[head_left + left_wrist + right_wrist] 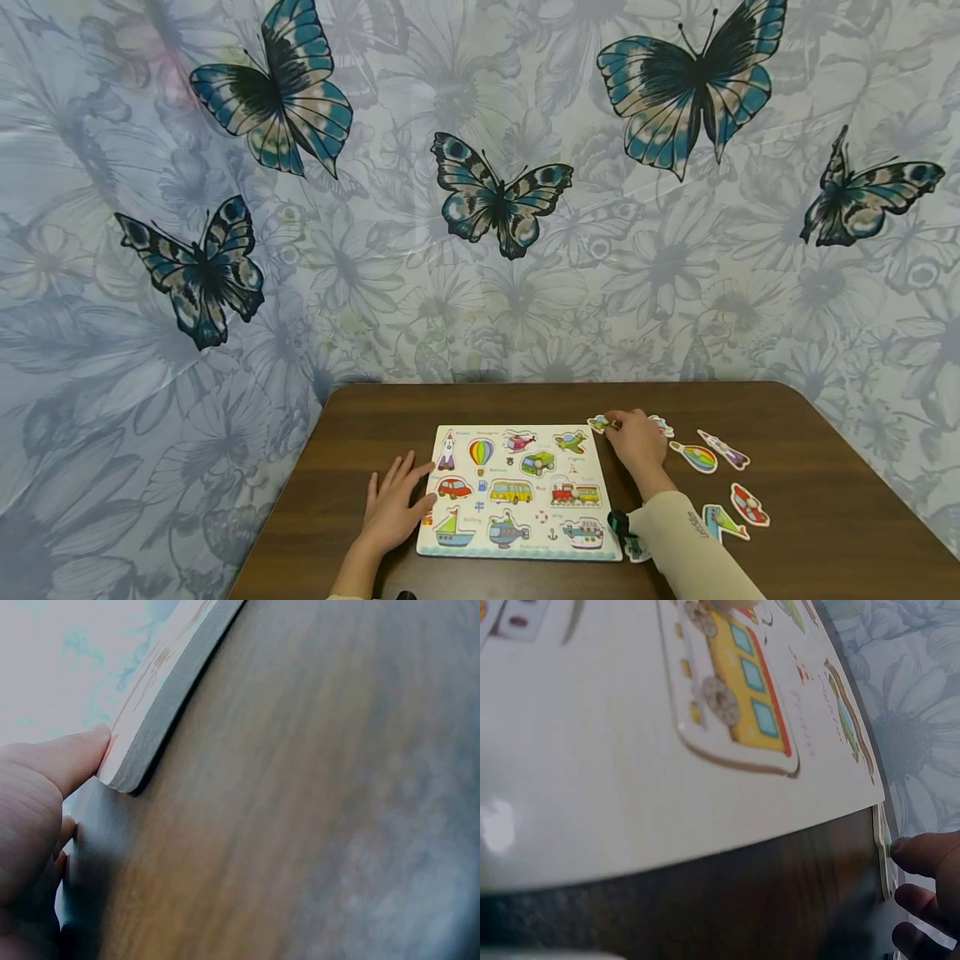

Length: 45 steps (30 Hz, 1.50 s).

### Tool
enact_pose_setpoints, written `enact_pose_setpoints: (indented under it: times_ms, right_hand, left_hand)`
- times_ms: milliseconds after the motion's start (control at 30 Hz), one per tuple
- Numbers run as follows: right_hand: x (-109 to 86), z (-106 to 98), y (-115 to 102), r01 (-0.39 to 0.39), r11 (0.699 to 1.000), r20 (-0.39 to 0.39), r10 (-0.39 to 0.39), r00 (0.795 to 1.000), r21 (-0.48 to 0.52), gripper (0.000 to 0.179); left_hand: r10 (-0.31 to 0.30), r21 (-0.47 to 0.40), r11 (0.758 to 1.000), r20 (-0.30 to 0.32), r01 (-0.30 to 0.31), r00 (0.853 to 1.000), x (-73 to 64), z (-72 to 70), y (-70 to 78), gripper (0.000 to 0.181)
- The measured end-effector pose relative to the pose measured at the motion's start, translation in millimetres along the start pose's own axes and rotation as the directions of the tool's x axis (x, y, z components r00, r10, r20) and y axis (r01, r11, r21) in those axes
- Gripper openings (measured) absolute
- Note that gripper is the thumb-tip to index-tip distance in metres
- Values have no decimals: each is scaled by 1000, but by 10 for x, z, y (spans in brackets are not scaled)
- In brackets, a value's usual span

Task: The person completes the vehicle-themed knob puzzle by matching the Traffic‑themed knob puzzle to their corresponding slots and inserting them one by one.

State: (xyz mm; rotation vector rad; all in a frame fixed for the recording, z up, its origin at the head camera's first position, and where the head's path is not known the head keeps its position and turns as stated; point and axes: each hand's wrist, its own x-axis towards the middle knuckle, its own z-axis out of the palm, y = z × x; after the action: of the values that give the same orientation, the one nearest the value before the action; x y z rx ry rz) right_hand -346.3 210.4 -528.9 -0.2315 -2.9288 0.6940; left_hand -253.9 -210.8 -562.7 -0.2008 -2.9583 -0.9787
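Head view: The picture board (555,550) lies flat on the table (315,500), between the two hands. The left hand (396,504) is placed at the left edge of the board; its fingers are extended and spread, and nothing is grasped. The right hand (637,446) is positioned past the far right corner. The small piece (599,424) is located at this corner, directly left of the right fingertips, and appears to be pinched at its right end. Its long axis is directed roughly left to right, with a slight slant; its picture is too small to be identified. The right hand is clearly the nearer one; the full width of the board separates the left hand from the piece. The balloon piece (693,457) and the rocket piece (723,450) are laid to the right of the right hand.

Left wrist view: The board edge is touched by the left thumb; no loose piece is shown.

Right wrist view: The piece is seen nearly edge-on beside the board corner, with a fingertip against it. Contact between piece and board cannot be confirmed.
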Motion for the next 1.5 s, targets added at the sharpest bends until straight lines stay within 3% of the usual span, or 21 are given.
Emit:
enact_pose_setpoints:
  times_ms: [300,767,900,1267,1500]
  right_hand:
    - [-29,-21,45,-10,1000,-43,10,999,-5,20]
    - [-4,15,122,-44,999,-53,44,998,5,17]
    - [-17,4,146,-49,998,-89,51,995,26,17]
    - [-85,-24,90,-6,998,-101,13,995,70,23]
    - [-129,20,-6,92,995,-160,-85,983,35,21]
  left_hand:
    - [3,1,1000,-4,-3,1000,-7,5,22,53]
    - [0,0,1000,-1,0,1000,-5,28,25,52]
    - [-5,-1,1000,2,5,1000,-10,26,25,53]
    - [-6,1,1000,4,6,1000,-4,11,17,53]
    - [-1,-5,1000,-1,1,1000,9,12,6,53]
